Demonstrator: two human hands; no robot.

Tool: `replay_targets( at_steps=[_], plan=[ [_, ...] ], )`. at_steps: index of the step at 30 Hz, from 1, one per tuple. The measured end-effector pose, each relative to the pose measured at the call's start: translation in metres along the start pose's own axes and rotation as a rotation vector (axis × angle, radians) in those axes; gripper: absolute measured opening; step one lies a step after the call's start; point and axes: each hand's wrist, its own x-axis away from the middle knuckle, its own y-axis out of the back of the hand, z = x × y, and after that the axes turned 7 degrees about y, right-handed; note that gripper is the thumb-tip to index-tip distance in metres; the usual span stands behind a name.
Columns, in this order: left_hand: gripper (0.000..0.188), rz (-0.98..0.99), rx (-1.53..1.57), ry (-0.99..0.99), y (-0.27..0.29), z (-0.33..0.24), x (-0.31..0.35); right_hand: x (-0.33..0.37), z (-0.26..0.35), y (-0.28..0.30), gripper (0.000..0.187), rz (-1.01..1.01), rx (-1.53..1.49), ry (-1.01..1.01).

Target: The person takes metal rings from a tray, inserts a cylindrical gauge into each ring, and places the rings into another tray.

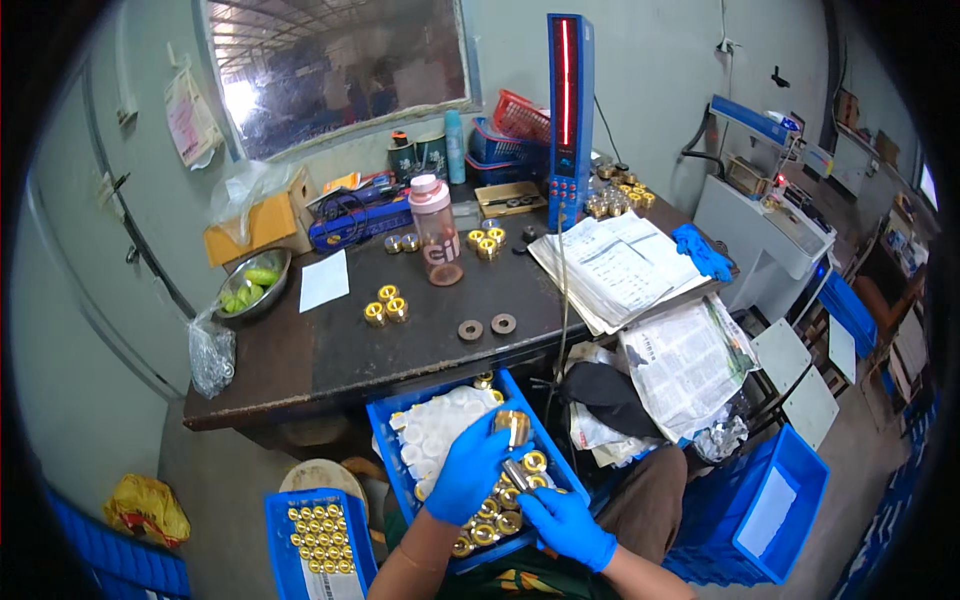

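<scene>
My left hand (468, 468), in a blue glove, grips a brass-coloured metal ring (513, 428) above a blue crate. My right hand (570, 526), gloved too, is closed on a short silver metal rod (517, 475), its tip just below the ring and apart from it. The blue crate (382, 432) sits in front of me against the desk. White plastic caps or cups (428, 432) fill its left side. Several brass rings (487, 530) lie on its right side, partly hidden by my hands.
A blue tray (283, 560) with rows of brass rings stands at lower left. The dark desk (420, 335) carries a pink bottle (436, 235), open papers (620, 265), two grey rings (487, 327) and a tall blue gauge column (568, 120). An open blue crate (740, 520) stands right.
</scene>
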Motion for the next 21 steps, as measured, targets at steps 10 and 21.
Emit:
replay_targets(
  at_steps=[10,21],
  plan=[
    [0.038,-0.001,-0.038,0.02,-0.014,-0.004,0.041,0.001,-0.001,-0.01,0.02,-0.118,0.467,0.22],
    [0.039,-0.171,-0.21,-0.073,-0.038,-0.012,0.069,0.002,0.011,-0.016,0.023,-0.106,0.345,0.233]
  ],
)
